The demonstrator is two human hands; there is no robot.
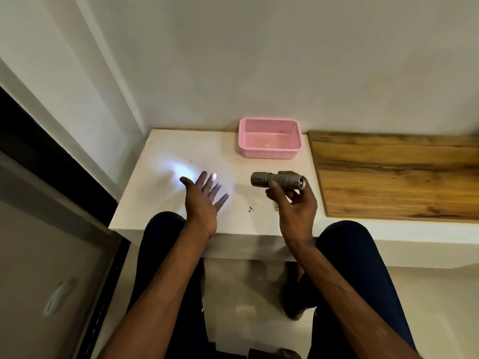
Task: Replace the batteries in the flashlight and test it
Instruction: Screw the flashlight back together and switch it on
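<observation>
1. Above the right part of the white bench, the grey flashlight is held off the surface in the right hand.
2. That hand's fingers are curled around the middle of the barrel from below, with the thumb up near the rear end cap.
3. Its long axis lies nearly level, running left to right across the view; the wider lens head points left, the tail cap right.
4. A bright bluish-white patch of light falls on the bench to the left, and the glow also lights the fingertips of the left hand.
5. The left hand is held out flat in the beam, fingers spread and straight, grasping nothing, palm turned toward the flashlight.
6. Behind, against the wall, stands a pink perforated basket; a wooden panel lies to the right.
7. Small dark specks dot the bench between the hands, and both knees in dark trousers show below its edge.
</observation>
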